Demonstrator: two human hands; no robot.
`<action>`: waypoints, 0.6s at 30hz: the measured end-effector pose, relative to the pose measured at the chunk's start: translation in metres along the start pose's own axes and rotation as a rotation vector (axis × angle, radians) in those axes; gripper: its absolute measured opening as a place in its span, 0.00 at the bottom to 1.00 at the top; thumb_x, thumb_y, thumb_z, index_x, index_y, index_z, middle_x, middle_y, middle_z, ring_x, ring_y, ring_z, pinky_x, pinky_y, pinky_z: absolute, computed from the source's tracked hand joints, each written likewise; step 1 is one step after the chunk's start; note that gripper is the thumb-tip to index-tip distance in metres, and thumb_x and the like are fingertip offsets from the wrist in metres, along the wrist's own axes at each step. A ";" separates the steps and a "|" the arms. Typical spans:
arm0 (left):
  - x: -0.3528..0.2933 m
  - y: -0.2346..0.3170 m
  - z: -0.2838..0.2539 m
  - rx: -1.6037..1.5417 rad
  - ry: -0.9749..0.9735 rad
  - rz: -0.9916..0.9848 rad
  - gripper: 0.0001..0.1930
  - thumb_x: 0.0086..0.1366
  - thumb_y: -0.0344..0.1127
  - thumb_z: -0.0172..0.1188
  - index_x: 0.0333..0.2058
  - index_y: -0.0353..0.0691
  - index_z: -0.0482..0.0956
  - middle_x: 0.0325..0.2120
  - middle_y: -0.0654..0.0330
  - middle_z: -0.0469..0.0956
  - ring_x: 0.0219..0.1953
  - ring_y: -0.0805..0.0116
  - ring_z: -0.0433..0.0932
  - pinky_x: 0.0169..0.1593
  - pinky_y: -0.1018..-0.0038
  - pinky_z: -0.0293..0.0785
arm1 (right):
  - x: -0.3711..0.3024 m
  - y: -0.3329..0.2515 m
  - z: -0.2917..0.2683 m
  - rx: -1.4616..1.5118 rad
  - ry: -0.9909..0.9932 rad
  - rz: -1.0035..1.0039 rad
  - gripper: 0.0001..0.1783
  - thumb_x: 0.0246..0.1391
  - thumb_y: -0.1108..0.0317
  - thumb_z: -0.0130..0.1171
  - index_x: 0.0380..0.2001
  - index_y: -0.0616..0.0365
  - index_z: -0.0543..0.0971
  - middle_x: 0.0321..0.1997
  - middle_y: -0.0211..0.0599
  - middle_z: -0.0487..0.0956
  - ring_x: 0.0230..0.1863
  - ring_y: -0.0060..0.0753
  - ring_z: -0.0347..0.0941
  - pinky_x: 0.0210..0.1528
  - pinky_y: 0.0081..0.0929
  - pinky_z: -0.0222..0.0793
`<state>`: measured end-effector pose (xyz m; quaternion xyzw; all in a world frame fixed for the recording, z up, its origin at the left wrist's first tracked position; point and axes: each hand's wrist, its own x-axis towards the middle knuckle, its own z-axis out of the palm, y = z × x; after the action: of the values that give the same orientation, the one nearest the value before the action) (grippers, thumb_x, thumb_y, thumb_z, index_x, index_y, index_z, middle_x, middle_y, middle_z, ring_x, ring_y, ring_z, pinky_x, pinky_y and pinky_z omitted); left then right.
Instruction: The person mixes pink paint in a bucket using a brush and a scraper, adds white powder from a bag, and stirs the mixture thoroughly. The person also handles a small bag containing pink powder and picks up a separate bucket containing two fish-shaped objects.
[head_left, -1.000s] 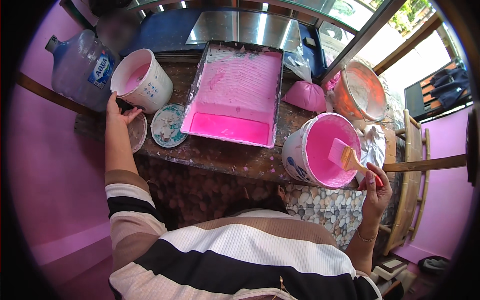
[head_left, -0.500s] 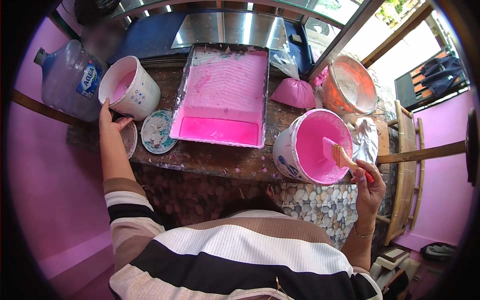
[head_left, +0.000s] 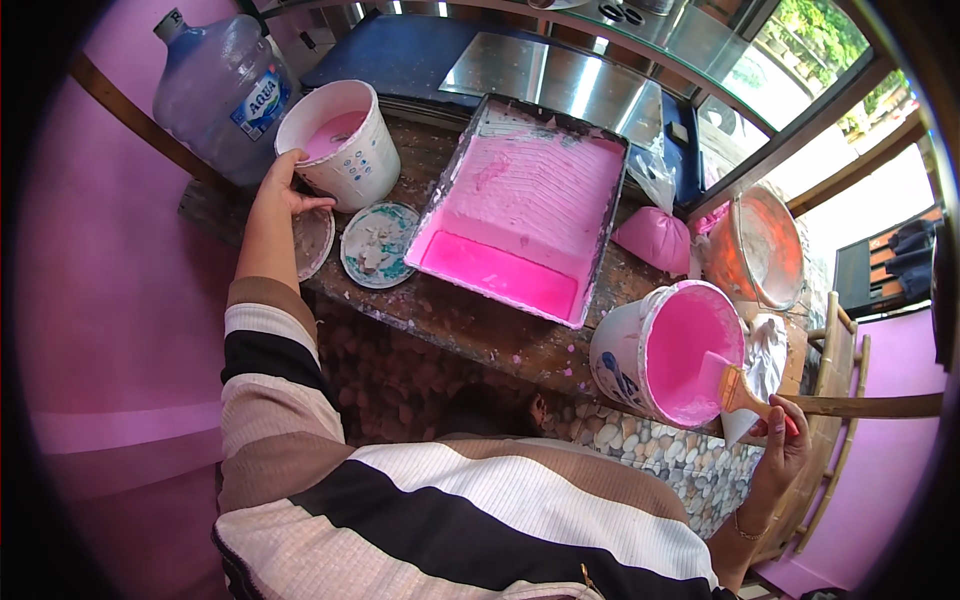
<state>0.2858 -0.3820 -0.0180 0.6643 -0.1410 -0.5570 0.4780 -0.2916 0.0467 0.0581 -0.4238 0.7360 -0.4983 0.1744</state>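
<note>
My left hand (head_left: 292, 188) grips the near left rim of a white bucket (head_left: 362, 168), its thumb spread along the outside. Pink paint (head_left: 335, 135) lies in that bucket. At the right, my right hand (head_left: 783, 440) is closed around the red-ended handle of a paintbrush (head_left: 742, 390). The pink-coated bristles reach over the near right rim of a second white bucket (head_left: 622, 350), whose inside is covered in pink paint. Between the buckets sits a black-edged paint tray (head_left: 545, 190), with a pool of bright pink paint at its near end.
A paint-smeared round lid (head_left: 378, 245) and another lid (head_left: 312, 245) lie by the left bucket. A large water bottle (head_left: 225, 95) stands behind. A tied bag of pink paint (head_left: 655, 240), an orange bucket (head_left: 757, 250) and a white cloth (head_left: 765, 350) are at the right of the wooden table (head_left: 480, 335).
The view has turned, so the scene sits tilted and farther right. The paintbrush has shifted outward toward the right bucket's near right rim. My left hand stays at the other bucket.
</note>
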 end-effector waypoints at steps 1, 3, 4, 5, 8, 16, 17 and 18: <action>0.011 0.000 -0.003 -0.062 -0.130 -0.081 0.40 0.57 0.37 0.58 0.65 0.44 0.47 0.66 0.46 0.45 0.64 0.32 0.50 0.52 0.30 0.65 | -0.001 0.002 0.001 0.010 0.037 0.020 0.12 0.61 0.69 0.56 0.42 0.66 0.78 0.34 0.32 0.76 0.28 0.15 0.71 0.31 0.14 0.70; 0.026 0.003 -0.007 -0.158 -0.329 -0.158 0.38 0.60 0.33 0.53 0.65 0.38 0.44 0.65 0.39 0.43 0.62 0.19 0.46 0.51 0.26 0.62 | 0.000 0.001 0.004 0.030 0.047 0.018 0.11 0.61 0.69 0.56 0.42 0.66 0.78 0.33 0.32 0.76 0.28 0.15 0.71 0.30 0.14 0.69; 0.032 0.003 -0.013 -0.155 -0.325 -0.155 0.38 0.60 0.33 0.53 0.65 0.38 0.44 0.65 0.39 0.43 0.62 0.19 0.46 0.51 0.26 0.62 | 0.000 -0.001 0.007 0.045 0.060 0.014 0.11 0.61 0.69 0.56 0.43 0.66 0.78 0.32 0.31 0.76 0.28 0.15 0.71 0.30 0.14 0.69; 0.030 0.007 -0.009 -0.224 -0.313 -0.196 0.36 0.61 0.32 0.50 0.65 0.36 0.43 0.64 0.37 0.43 0.61 0.16 0.44 0.51 0.25 0.61 | 0.000 -0.004 0.012 0.051 0.091 0.015 0.12 0.61 0.69 0.56 0.43 0.66 0.78 0.31 0.31 0.76 0.27 0.15 0.70 0.29 0.13 0.68; 0.030 0.012 0.001 -0.368 -0.217 -0.314 0.30 0.65 0.28 0.40 0.64 0.33 0.41 0.63 0.33 0.43 0.58 0.10 0.44 0.53 0.23 0.57 | -0.003 -0.007 0.024 0.014 0.158 0.001 0.12 0.61 0.69 0.56 0.42 0.66 0.78 0.32 0.31 0.77 0.27 0.15 0.70 0.29 0.13 0.67; 0.009 0.040 0.017 -0.123 -0.247 -0.193 0.27 0.65 0.26 0.36 0.62 0.29 0.43 0.55 0.30 0.60 0.46 0.19 0.69 0.52 0.20 0.52 | -0.013 -0.019 0.063 -0.016 0.258 0.021 0.11 0.61 0.67 0.57 0.42 0.64 0.79 0.34 0.29 0.77 0.28 0.14 0.69 0.28 0.12 0.68; 0.005 0.046 0.020 -0.083 -0.236 -0.187 0.27 0.64 0.25 0.36 0.62 0.29 0.44 0.54 0.30 0.61 0.45 0.19 0.70 0.50 0.20 0.55 | -0.016 -0.021 0.065 -0.020 0.270 0.031 0.11 0.61 0.67 0.57 0.42 0.64 0.79 0.34 0.29 0.77 0.28 0.14 0.69 0.28 0.12 0.68; 0.001 0.051 0.022 -0.042 -0.224 -0.179 0.27 0.64 0.24 0.37 0.62 0.29 0.45 0.53 0.29 0.62 0.44 0.19 0.71 0.49 0.21 0.59 | -0.017 -0.024 0.068 -0.014 0.271 0.042 0.11 0.61 0.67 0.56 0.41 0.64 0.79 0.34 0.29 0.77 0.28 0.14 0.69 0.28 0.12 0.68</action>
<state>0.2842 -0.4190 0.0229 0.5978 -0.1221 -0.6710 0.4213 -0.2247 0.0173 0.0466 -0.3383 0.7648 -0.5424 0.0806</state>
